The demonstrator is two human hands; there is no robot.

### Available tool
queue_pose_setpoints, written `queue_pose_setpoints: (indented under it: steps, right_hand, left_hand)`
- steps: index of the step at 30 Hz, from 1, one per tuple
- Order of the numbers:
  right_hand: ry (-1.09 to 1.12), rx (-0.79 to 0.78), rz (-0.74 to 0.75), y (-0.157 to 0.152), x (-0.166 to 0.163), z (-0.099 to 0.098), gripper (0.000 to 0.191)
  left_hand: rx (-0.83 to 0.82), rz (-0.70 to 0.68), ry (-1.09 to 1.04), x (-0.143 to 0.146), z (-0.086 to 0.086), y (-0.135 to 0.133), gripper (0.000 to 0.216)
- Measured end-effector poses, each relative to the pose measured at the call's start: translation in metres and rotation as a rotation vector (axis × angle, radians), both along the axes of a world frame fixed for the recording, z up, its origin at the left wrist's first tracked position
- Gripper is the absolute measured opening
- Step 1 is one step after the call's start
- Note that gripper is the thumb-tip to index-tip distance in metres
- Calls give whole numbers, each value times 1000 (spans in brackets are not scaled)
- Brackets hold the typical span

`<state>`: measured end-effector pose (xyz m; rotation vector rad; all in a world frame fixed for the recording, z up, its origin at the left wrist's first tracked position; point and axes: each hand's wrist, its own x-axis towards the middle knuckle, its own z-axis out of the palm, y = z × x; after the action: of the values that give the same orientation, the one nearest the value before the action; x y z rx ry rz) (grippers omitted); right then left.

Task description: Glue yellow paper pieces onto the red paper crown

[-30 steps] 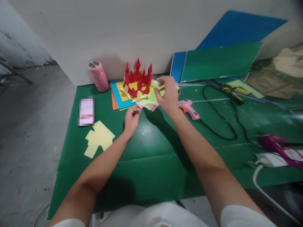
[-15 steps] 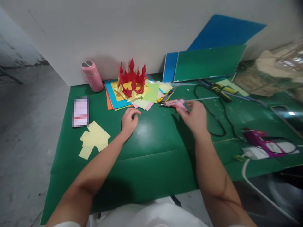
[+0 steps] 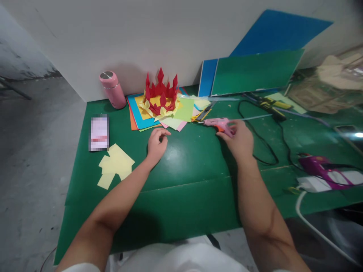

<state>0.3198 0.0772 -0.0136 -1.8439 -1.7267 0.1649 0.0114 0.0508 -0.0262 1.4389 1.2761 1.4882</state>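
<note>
My right hand (image 3: 240, 141) has its thumb and fingers around the handle of a pink hot glue gun (image 3: 217, 122), low over the green tabletop. The gun's nozzle points left, and a clear glue stick (image 3: 258, 117) sticks out of its back. My left hand (image 3: 157, 144) rests on the table with loosely curled fingers, holding nothing, and a gap shows between thumb and index finger. Just beyond it, a red paper crown (image 3: 161, 100) with yellow petals stands upright on sheets of coloured paper (image 3: 136, 120). A utility knife (image 3: 204, 112) lies behind the gun's nozzle.
At left are a pink bottle (image 3: 112, 90), a blurred-out flat object (image 3: 99, 132) and pale yellow paper pieces (image 3: 117, 162). Green board (image 3: 258, 71) leans on the wall. To the right lie yellow-black tools (image 3: 272, 105), a black cord (image 3: 259, 138) and a purple-and-white power strip (image 3: 326, 172).
The view has shifted slightly, so most things appear a little further right. More of the glue gun's orange trigger shows by my right thumb. My left hand keeps its place on the table.
</note>
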Motion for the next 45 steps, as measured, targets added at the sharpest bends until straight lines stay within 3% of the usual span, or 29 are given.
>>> queue_pose_setpoints:
  steps: [4,8,12,15,18,21,24,27,33,38,41,45]
  right_hand:
    - [95,-142,119,-6,7,7,53]
    - [42,18,140,-8,6,18,35]
    - [-132,289,-83,-8,0,23,24]
    - [-166,408,-285,-3,-2,20,27]
    - [-134,388,-403,7,-2,13,32]
    - [-76,247,-462,19,-1,5,34]
    - [-25,96,-433,26,0,-3,31]
    - [-1,43,-389,28,0,-8,26]
    - [27,56,-385,32,1,-12,28]
    - [-28,156,-412,25,-18,2,30]
    - [-73,252,-225,22,-40,10,26]
    - [-133,318,19,21,-60,10,20]
  left_hand:
    - [20,7,3,0,-2,0,24]
    - [9,8,-1,-1,-3,1,24]
    - [10,4,-1,-1,-4,1,26]
    - [21,1,6,-1,-5,1,26]
    - [34,15,24,0,-6,1,27]
    - [38,30,68,0,-6,1,28]
    - [38,44,121,0,-7,3,28]
    - [43,48,154,1,-9,3,28]
    - [40,59,238,-3,-6,0,28]
    - [23,138,595,-30,17,24,35]
    - [99,151,799,-43,30,57,50]
    - [86,80,974,-42,32,90,78]
